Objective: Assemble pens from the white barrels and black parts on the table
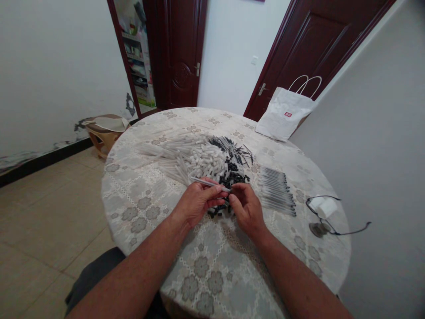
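Note:
My left hand [202,197] grips a translucent pen barrel [212,183] between thumb and fingers, its length slanting down to the right. At the barrel's right end, my right hand [245,206] is closed in a pinch; whatever lies between those fingertips is too small to make out. Just beyond the hands is a heap of small black pen parts [232,177]. Behind it are a heap of short white pen caps [207,161] and loose clear barrels [175,148]. Thin dark-tipped refills [232,148] lie at the back.
A neat row of pens with dark ends [277,190] lies right of my right hand. Eyeglasses [327,219], a white object [322,207] and a round dark item [318,229] sit near the right edge. A white paper bag [285,113] stands at the back; a stool [104,128] is left.

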The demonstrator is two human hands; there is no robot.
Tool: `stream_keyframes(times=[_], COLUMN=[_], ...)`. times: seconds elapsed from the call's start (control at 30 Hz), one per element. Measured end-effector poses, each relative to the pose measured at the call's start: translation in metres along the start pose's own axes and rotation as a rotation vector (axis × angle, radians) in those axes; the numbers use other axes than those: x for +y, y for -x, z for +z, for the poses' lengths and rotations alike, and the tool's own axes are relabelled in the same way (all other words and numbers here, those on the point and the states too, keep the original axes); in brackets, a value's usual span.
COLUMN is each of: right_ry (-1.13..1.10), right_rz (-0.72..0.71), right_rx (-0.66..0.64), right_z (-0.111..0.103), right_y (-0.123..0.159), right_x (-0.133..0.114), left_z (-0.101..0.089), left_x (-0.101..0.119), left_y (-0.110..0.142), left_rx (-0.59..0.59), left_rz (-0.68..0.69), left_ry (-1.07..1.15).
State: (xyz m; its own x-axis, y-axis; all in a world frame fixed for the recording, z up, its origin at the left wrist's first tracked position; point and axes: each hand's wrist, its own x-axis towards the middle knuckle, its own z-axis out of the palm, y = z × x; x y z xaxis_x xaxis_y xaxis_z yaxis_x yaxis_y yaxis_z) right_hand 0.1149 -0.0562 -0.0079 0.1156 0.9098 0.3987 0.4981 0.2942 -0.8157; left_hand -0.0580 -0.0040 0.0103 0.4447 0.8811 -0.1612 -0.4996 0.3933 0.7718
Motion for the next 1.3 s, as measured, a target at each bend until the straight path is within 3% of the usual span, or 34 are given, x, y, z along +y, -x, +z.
stream_keyframes(times=[0.27,0.57,0.8,1.1,1.3], right_ry=[0.188,0.043,0.196,0.065,0.166], right_rz=[-0.067,-0.054,-0.091,-0.08,-0.141], right_rx=[-0.063,-0.025,-0.066,-0.035,-0.048], right_z=[-0.0018,-0.0032,-0.0031,-0.0023,-0.0006], right_y=[-0.0017,0.0005,-0.0007,0.0016,0.0008], right_x=[-0.0013,0.0005,-0.0039,0.0043,0.002], left_z=[0.0007,0.0012,0.002,0.0011,-0.0003], left_x=[-0.0006,0.0014,0.0008,0.0018,-0.0002], left_y=[0.0008,0.001,0.0019,0.0009,0.0009], left_rx=[-0.021,-0.02,-0.026,-0.023,-0.038], left_rz=[-0.014,-0.007,-0.011,0.006,0.006], left_ry=[-0.011,-0.019,-0.021,-0.026,-0.03])
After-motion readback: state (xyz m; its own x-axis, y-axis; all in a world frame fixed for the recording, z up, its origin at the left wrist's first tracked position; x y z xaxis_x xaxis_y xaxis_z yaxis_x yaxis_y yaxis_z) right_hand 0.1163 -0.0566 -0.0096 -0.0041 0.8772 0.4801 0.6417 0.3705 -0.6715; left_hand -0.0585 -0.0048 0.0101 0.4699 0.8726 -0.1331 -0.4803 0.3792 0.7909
